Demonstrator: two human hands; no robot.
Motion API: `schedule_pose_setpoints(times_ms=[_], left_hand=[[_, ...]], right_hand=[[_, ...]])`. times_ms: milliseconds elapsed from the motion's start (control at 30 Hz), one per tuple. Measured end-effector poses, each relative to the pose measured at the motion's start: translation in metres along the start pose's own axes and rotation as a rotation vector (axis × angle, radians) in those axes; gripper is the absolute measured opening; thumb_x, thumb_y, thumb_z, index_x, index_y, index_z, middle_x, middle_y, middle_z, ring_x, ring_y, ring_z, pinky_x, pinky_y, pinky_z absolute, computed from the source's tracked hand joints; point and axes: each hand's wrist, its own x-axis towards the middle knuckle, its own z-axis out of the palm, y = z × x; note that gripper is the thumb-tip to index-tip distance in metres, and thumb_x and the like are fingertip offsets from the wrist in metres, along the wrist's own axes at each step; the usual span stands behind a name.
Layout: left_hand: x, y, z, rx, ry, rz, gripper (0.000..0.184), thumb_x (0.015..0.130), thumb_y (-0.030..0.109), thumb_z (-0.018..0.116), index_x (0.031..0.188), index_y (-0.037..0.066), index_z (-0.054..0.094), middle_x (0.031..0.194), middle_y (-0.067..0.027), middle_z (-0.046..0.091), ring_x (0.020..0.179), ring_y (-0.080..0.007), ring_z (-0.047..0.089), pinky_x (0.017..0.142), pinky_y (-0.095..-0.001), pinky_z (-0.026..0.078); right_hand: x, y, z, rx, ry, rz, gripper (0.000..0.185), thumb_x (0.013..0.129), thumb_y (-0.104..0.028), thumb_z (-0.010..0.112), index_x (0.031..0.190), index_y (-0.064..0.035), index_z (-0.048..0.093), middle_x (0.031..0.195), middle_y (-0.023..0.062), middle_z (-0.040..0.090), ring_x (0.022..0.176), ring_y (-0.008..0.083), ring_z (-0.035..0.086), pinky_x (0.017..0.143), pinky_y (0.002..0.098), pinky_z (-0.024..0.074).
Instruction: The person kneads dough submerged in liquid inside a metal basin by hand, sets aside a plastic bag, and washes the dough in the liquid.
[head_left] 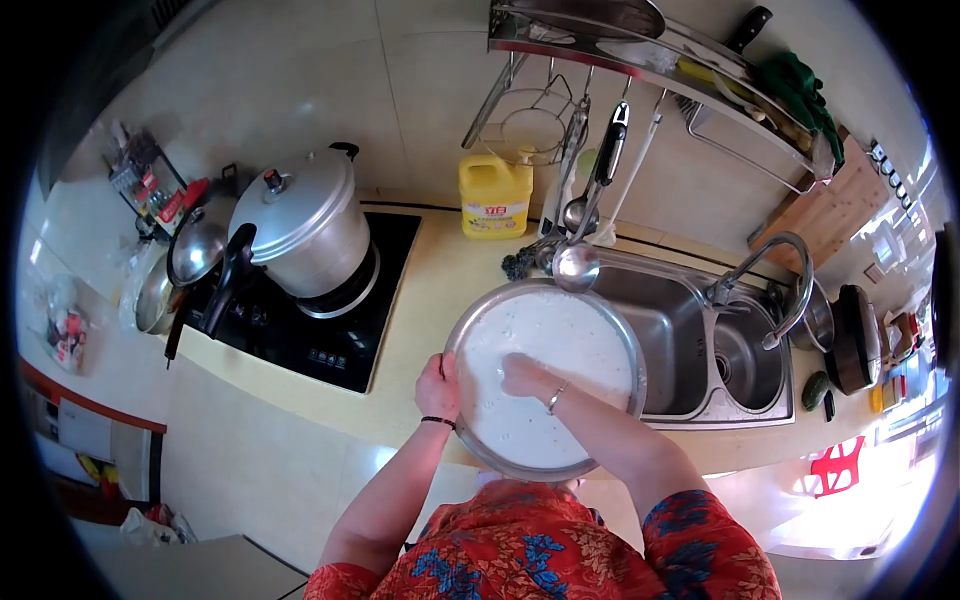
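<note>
A wide metal basin (640, 375) full of cloudy white liquid (560, 330) stands at the counter's front edge, just left of the sink. My left hand (437, 388) is closed on the basin's left rim, a dark bracelet at its wrist. Inside the basin, my right hand (528, 376) is dipped into the liquid near the middle, with a light-coloured bangle on the wrist. Its fingers are under the white surface, so I cannot see whether they hold anything. Small bubbles and specks float on the liquid.
To the left, a large pressure cooker (305, 225) sits on a black induction hob (350, 350). A yellow jug (495, 195) stands by the wall. Ladles (577, 266) hang low over the basin's back rim. On the right are a double sink (655, 320) and curved tap (795, 255).
</note>
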Motion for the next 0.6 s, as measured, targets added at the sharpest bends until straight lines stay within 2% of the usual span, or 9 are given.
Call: schedule_pose_setpoints(times_ms=[67,133,200,333,400,467,533,600], left_hand=[[0.0,0.001,0.0,-0.002,-0.007,0.005,0.034,0.087,0.037,0.043,0.082,0.006,0.057,0.068,-0.0163,0.057,0.065,-0.0355,0.056,0.056,-0.0431,0.043],[0.0,0.004,-0.002,-0.014,-0.038,-0.044,0.034,0.087,0.035,0.046,0.087,0.003,0.058,0.069,-0.0171,0.057,0.064,-0.0307,0.056,0.058,-0.0362,0.043],[0.0,0.0,0.001,-0.046,-0.033,-0.039,0.034,0.087,0.035,0.046,0.086,0.002,0.058,0.068,-0.0171,0.057,0.063,-0.0301,0.056,0.058,-0.0358,0.043],[0.0,-0.001,0.0,-0.066,-0.037,-0.027,0.035,0.087,0.034,0.046,0.086,0.002,0.057,0.067,-0.0164,0.057,0.062,-0.0289,0.055,0.058,-0.0349,0.043],[0.0,-0.001,0.0,-0.064,-0.027,-0.02,0.034,0.087,0.034,0.046,0.086,0.002,0.057,0.067,-0.0162,0.057,0.061,-0.0287,0.055,0.058,-0.0348,0.043],[0.0,-0.001,0.001,-0.06,-0.016,-0.012,0.034,0.087,0.034,0.046,0.086,0.002,0.057,0.067,-0.016,0.057,0.061,-0.0284,0.054,0.057,-0.0347,0.043],[0.001,-0.002,0.001,-0.034,-0.025,-0.007,0.034,0.087,0.036,0.044,0.085,0.005,0.058,0.068,-0.0174,0.057,0.064,-0.0353,0.056,0.055,-0.0414,0.044],[0.001,-0.005,0.002,-0.033,-0.013,0.009,0.034,0.087,0.036,0.044,0.084,0.005,0.058,0.068,-0.0174,0.057,0.064,-0.0354,0.056,0.056,-0.0415,0.044]], right_hand=[[-0.009,0.004,-0.006,-0.027,-0.064,-0.044,0.03,0.065,-0.015,0.056,0.087,0.0058,0.058,0.09,0.0282,0.056,0.087,0.0352,0.055,0.077,0.0399,0.0428],[-0.024,0.008,-0.011,-0.056,-0.126,-0.089,0.035,0.063,-0.017,0.058,0.091,0.0046,0.057,0.092,0.0269,0.055,0.091,0.0348,0.053,0.077,0.0402,0.0427],[-0.047,0.007,-0.012,-0.101,0.033,-0.244,0.03,0.064,-0.019,0.057,0.087,0.0009,0.059,0.086,0.023,0.056,0.089,0.0349,0.054,0.077,0.0428,0.0427],[-0.077,0.004,-0.003,-0.279,0.171,-0.205,0.036,0.063,-0.023,0.062,0.092,-0.002,0.057,0.089,0.0206,0.055,0.094,0.0326,0.053,0.078,0.0459,0.0414],[-0.079,0.003,0.001,-0.38,0.05,-0.136,0.029,0.065,-0.018,0.06,0.088,-0.0011,0.059,0.085,0.0186,0.057,0.087,0.0297,0.056,0.067,0.0418,0.0478],[-0.068,0.02,0.021,-0.348,-0.027,-0.118,0.022,0.068,-0.016,0.056,0.084,-0.001,0.06,0.083,0.018,0.058,0.082,0.0296,0.058,0.067,0.0416,0.0477],[-0.065,0.029,0.027,-0.316,-0.104,-0.102,0.018,0.072,-0.013,0.051,0.081,-0.001,0.062,0.081,0.0174,0.059,0.076,0.0294,0.06,0.066,0.0415,0.0476],[-0.067,0.037,0.028,-0.492,-0.285,-0.232,0.018,0.072,-0.007,0.046,0.075,-0.0003,0.062,0.076,0.016,0.061,0.069,0.0292,0.061,0.06,0.0386,0.0485]])
